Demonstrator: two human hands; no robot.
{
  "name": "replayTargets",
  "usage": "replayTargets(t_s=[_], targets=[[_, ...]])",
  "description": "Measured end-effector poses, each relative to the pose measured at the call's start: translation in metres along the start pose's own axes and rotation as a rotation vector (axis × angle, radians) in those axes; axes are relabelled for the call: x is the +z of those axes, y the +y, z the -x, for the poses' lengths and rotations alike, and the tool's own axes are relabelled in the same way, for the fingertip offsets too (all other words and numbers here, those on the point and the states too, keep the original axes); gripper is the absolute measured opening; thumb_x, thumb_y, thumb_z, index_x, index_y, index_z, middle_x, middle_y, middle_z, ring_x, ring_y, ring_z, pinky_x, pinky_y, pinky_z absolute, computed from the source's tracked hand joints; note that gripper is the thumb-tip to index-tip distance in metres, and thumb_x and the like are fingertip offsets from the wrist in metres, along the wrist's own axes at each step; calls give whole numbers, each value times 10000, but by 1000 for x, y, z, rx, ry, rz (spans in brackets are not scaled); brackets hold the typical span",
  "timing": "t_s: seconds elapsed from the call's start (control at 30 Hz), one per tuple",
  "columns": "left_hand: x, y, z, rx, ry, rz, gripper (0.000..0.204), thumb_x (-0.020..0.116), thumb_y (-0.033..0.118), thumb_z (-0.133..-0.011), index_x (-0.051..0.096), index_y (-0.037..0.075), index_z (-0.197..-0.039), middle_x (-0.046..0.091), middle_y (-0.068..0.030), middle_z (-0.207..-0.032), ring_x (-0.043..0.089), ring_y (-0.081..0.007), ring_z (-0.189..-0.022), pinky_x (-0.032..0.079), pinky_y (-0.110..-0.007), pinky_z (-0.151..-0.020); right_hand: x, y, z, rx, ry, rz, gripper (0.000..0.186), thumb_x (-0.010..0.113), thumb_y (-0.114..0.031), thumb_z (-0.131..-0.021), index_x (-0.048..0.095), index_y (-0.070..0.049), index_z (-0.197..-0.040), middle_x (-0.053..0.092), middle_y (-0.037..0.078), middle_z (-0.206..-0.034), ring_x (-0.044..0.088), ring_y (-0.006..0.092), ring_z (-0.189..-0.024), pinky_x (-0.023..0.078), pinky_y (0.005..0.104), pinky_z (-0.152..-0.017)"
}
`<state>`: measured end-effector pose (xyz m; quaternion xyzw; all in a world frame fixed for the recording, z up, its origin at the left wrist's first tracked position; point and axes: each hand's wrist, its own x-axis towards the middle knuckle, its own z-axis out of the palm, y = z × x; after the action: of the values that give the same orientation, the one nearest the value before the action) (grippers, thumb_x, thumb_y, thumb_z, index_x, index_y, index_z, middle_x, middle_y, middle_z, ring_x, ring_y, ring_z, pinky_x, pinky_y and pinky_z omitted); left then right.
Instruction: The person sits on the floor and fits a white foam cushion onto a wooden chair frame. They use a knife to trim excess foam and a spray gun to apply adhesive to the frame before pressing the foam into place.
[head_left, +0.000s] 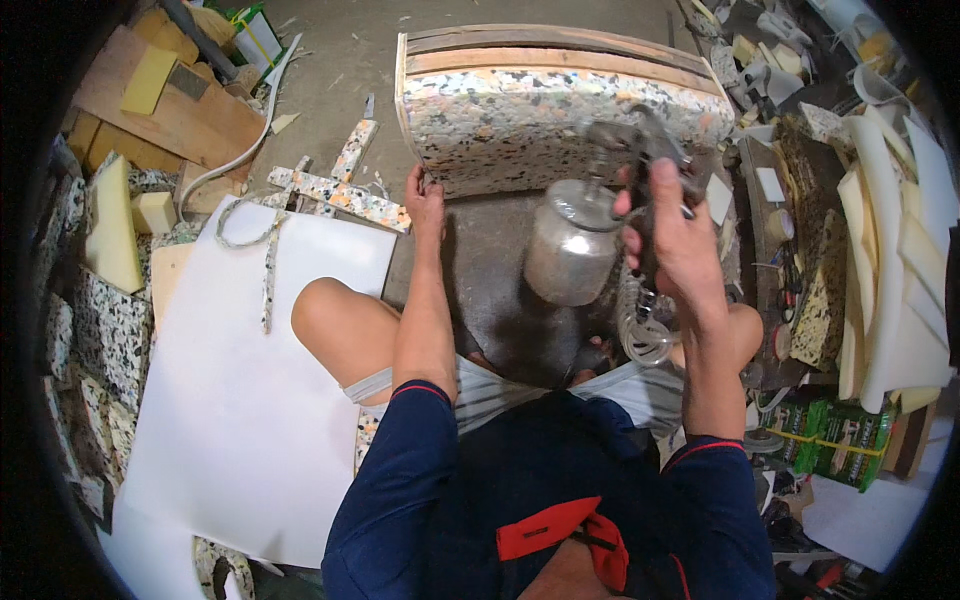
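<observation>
A spray gun (655, 160) with a round metal cup (572, 255) is gripped in my right hand (678, 225), fingers wrapped round its handle. Its head is smeared by motion. From the gun a clear coiled hose (645, 335) hangs over my right thigh. Ahead lies a curved wooden frame (560, 62), its near side covered with speckled foam (530, 125). My left hand (426, 208) is closed at the frame's lower left corner, with the fingertips partly hidden. The spray cup hangs in front of the foam, nearer to me.
A white sheet (240, 400) lies at my left, with foam strips (340, 190) beyond it. Foam offcuts (110, 230) and a wooden board (170, 105) fill the far left. At right stand a dark crate (770, 190), stacked foam sheets (890, 260) and green packages (840, 440).
</observation>
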<state>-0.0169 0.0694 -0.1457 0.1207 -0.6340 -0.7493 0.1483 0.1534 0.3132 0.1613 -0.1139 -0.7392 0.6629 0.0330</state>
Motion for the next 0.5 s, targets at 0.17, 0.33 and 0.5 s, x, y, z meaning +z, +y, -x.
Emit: replayTargets(t_s=[0.17,0.33,0.5], targets=[[-5,-5,-2,-28,-37,54,583,554,-67,-852,463,-33,-1426,556,-143,-1385,583,-198,-1148,453,-290,-962,-24,-10,7,-61,91,54,474,492,-473,-1048,614,-29,-1161,681,56,-876,508,100,-499,395,258,-392],[-16,-30,-15,57,1,-132,523,605,-56,-802,595,55,-1313,650,-104,-1199,607,-187,-980,511,-327,-844,-42,-13,14,38,122,181,485,513,-497,-1033,613,-34,-1138,683,42,-833,519,82,-515,408,243,-427],[-17,-37,-16,-46,-2,-3,527,561,-37,-897,481,6,-1416,564,-154,-1376,564,-264,-1221,470,-367,-1013,-69,-9,20,-23,74,96,504,528,-527,-1016,608,-31,-1049,665,42,-820,505,82,-506,395,241,-421]])
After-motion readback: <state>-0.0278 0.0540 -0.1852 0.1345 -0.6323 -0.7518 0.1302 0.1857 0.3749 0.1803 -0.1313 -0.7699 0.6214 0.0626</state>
